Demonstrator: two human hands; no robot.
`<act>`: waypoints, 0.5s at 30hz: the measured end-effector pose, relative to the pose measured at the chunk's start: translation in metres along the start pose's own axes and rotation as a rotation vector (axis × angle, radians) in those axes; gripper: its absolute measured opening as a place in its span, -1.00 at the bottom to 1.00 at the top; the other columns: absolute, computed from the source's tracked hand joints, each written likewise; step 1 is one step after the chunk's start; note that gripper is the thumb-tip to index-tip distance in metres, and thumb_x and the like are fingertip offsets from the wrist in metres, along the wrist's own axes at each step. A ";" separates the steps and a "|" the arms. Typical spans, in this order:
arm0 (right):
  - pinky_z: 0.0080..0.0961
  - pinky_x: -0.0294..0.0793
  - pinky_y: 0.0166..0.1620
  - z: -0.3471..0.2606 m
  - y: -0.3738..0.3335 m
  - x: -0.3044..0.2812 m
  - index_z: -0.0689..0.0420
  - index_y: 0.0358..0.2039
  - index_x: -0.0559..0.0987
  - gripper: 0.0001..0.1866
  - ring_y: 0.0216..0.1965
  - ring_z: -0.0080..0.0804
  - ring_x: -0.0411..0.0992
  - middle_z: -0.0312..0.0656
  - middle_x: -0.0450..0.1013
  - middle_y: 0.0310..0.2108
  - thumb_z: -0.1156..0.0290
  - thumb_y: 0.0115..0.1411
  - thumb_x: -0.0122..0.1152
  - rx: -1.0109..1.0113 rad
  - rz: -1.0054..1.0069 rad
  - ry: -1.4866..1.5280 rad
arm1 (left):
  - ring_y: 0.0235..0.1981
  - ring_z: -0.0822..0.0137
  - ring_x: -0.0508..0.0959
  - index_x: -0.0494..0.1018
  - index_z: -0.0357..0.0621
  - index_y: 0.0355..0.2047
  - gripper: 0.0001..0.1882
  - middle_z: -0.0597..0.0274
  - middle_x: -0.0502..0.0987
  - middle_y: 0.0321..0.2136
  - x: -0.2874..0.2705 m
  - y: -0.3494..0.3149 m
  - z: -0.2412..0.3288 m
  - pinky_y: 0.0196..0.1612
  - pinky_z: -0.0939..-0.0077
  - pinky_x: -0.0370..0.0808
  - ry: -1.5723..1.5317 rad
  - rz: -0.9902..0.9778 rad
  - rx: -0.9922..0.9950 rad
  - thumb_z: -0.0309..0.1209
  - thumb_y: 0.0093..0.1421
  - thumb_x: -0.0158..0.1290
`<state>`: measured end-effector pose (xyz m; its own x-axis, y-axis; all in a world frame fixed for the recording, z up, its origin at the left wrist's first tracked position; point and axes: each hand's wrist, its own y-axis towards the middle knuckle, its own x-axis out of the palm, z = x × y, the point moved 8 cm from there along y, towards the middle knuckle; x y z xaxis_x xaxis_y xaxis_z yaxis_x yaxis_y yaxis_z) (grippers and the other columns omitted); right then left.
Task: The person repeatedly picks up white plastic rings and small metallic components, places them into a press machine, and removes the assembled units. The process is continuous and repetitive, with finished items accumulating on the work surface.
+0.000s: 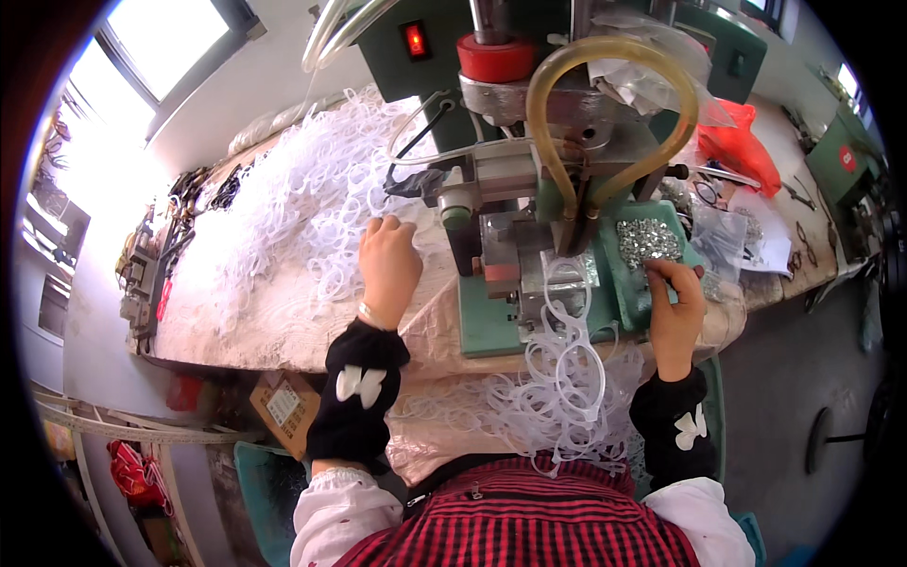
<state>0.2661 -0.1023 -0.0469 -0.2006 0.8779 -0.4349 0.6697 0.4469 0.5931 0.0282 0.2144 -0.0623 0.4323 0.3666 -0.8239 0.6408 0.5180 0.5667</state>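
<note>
My left hand (388, 270) is above the table beside a big heap of clear plastic eyeglass frames (283, 208). Its fingers curl inward, and what they hold, if anything, is hidden. My right hand (676, 317) reaches over a green tray (621, 300), its thumb and fingers drawn together at the edge of a pile of small shiny metal parts (648, 241). Anything between those fingertips is too small to make out. In front of me stands a green bench machine (487, 331) with a metal fixture. Clear eyeglass frames (578, 364) hang below the fixture, onto a pile over my lap.
A yellowish hose (693, 99) loops down the machine's front, and a red switch (414, 40) glows above. Right of the tray lie plastic bags (718, 241), a red bag (742, 146) and loose tools. A cardboard box (285, 408) stands below the table at left.
</note>
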 end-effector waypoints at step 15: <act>-0.45 0.45 -0.06 -0.053 0.017 -0.009 0.22 -0.28 0.65 -0.82 -0.19 -0.30 0.52 -0.17 0.57 -0.27 0.64 0.05 0.33 0.018 -0.123 0.315 | -0.43 0.47 0.50 0.46 -0.11 -0.21 -0.80 0.17 0.61 -0.37 -0.019 -0.032 -0.018 -0.43 0.60 0.38 -1.779 0.060 -0.768 -0.27 0.42 -0.06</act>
<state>0.2411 -0.0938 0.0032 -0.4901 0.8287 -0.2704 0.6385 0.5524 0.5359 -0.0119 0.2046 -0.0646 0.8049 -0.4314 0.4074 0.4453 0.8930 0.0658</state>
